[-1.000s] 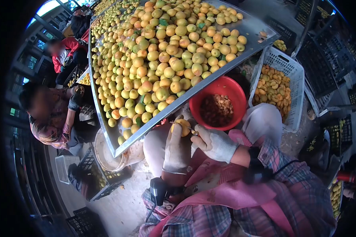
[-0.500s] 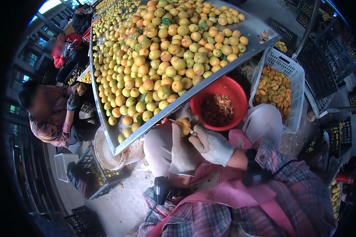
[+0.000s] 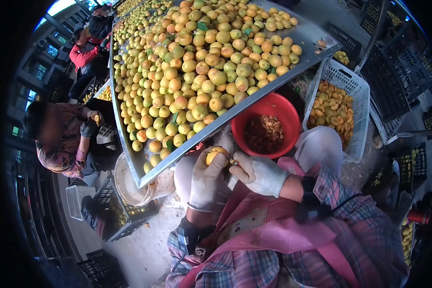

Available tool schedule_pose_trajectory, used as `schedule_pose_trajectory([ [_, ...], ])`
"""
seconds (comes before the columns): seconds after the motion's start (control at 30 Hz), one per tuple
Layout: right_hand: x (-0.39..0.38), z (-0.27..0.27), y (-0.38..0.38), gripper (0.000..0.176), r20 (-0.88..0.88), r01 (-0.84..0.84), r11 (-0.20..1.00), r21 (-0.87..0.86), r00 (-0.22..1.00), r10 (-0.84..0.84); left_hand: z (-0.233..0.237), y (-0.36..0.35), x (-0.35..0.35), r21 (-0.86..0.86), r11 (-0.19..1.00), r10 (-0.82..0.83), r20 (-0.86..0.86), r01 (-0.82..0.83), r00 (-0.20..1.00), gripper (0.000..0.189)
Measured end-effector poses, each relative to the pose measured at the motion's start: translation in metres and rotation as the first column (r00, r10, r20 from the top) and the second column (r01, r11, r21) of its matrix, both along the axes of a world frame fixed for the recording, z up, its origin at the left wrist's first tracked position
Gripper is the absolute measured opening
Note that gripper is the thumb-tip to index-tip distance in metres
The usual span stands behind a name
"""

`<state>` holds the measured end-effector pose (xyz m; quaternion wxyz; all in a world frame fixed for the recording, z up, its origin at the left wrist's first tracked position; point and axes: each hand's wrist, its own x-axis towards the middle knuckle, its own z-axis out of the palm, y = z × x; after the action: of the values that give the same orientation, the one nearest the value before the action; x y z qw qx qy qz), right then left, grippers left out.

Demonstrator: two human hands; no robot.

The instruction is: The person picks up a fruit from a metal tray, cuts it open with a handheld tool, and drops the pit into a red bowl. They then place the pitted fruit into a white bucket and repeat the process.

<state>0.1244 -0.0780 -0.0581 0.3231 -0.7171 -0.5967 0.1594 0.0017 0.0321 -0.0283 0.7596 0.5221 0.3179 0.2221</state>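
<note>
My left hand [image 3: 205,181], in a white glove, is closed round a yellow-orange fruit [image 3: 216,154] just below the edge of the metal table. Close to its right, my gloved right hand [image 3: 258,174] is closed in a pinch on a small metal tool [image 3: 234,162], whose tip points at the fruit; whether it touches the fruit is unclear. Many yellow and green fruits [image 3: 189,67] are heaped on the metal table [image 3: 308,56]. Beyond my right hand is a red bowl [image 3: 240,126] holding brown pits.
A white crate [image 3: 357,89] of opened fruit stands right of the bowl. To the left are a whitish bucket [image 3: 126,185], a dark crate [image 3: 120,234] and a person [image 3: 62,144] holding fruit. Another person in red [image 3: 83,55] sits farther back. Dark crates [image 3: 393,77] stand at the right.
My left hand has moved left and turned with the fruit, away from my right hand. The right hand has barely moved. The person in red has shifted posture.
</note>
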Motion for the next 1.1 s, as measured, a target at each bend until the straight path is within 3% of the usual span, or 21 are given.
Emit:
schedule_pose_trajectory([
  [0.07, -0.002, 0.003, -0.001, 0.025, -0.056, 0.019, 0.999, -0.045, 0.998, -0.022, -0.01, -0.003, 0.001, -0.062, 0.998, 0.016, 0.057, -0.012, 0.998, 0.039],
  [0.13, -0.007, 0.002, -0.001, 0.036, 0.045, 0.058, 0.973, 0.224, 0.997, -0.07, -0.022, -0.008, 0.005, -0.123, 0.992, 0.036, 0.11, -0.022, 0.993, 0.042],
  [0.2, -0.015, -0.029, 0.002, 0.037, 0.04, 0.089, 0.97, 0.225, 0.994, -0.101, -0.03, -0.012, 0.013, -0.449, 0.885, 0.25, 0.237, -0.122, 0.939, 0.051],
  [0.3, -0.022, -0.041, 0.001, 0.039, 0.06, 0.137, 0.961, 0.24, 0.986, -0.155, -0.027, -0.012, 0.012, -0.518, 0.856, 0.199, 0.315, -0.008, 0.928, 0.058],
  [0.37, -0.024, -0.035, -0.001, 0.038, 0.008, 0.165, 0.948, 0.274, 0.985, -0.174, -0.02, -0.016, 0.015, -0.575, 0.815, 0.266, 0.258, -0.074, 0.929, 0.057],
  [0.5, -0.018, -0.022, -0.007, 0.041, -0.049, 0.186, 0.953, 0.238, 0.983, -0.179, -0.014, -0.01, 0.004, -0.515, 0.857, 0.158, 0.218, -0.023, 0.963, 0.051],
  [0.57, -0.015, -0.001, -0.01, 0.022, -0.078, 0.075, 0.99, -0.122, 0.993, -0.085, -0.008, -0.001, -0.005, -0.477, 0.879, 0.096, 0.199, 0.011, 0.975, 0.049],
  [0.63, -0.016, -0.015, -0.009, 0.021, -0.012, 0.04, 0.998, -0.044, 0.999, -0.04, -0.003, 0.006, -0.01, -0.187, 0.976, -0.088, 0.138, 0.113, 0.986, 0.043],
  [0.67, -0.016, -0.019, -0.008, 0.021, 0.059, -0.003, 1.0, 0.03, 0.998, 0.001, 0.002, 0.006, -0.01, -0.185, 0.977, -0.085, 0.137, 0.11, 0.987, 0.043],
  [0.73, -0.015, -0.015, -0.005, 0.02, 0.044, -0.013, 1.0, 0.024, 0.999, 0.012, 0.012, 0.008, -0.007, 0.082, 0.992, -0.092, -0.06, 0.097, 0.994, 0.04],
  [0.87, -0.014, -0.011, -0.001, 0.02, 0.011, 0.021, 1.0, 0.013, 1.0, -0.021, 0.005, 0.004, -0.004, 0.085, 0.993, -0.077, -0.002, 0.077, 0.997, 0.04],
  [0.9, -0.016, -0.015, 0.001, 0.02, 0.012, 0.02, 1.0, 0.013, 1.0, -0.021, 0.003, -0.004, 0.002, -0.009, 1.0, 0.005, 0.065, -0.005, 0.998, 0.041],
  [0.97, -0.021, -0.03, 0.005, 0.033, 0.045, 0.122, 0.953, 0.276, 0.989, -0.14, -0.007, -0.013, 0.009, -0.109, 0.991, 0.095, 0.124, -0.082, 0.988, 0.044],
  [1.07, -0.022, -0.037, 0.001, 0.031, 0.016, 0.124, 0.972, 0.2, 0.991, -0.129, -0.027, -0.016, 0.016, -0.478, 0.871, 0.21, 0.149, -0.115, 0.966, 0.053],
  [1.1, -0.02, -0.031, -0.001, 0.031, 0.018, 0.124, 0.972, 0.2, 0.991, -0.13, -0.026, -0.016, 0.017, -0.478, 0.871, 0.209, 0.15, -0.114, 0.966, 0.053],
])
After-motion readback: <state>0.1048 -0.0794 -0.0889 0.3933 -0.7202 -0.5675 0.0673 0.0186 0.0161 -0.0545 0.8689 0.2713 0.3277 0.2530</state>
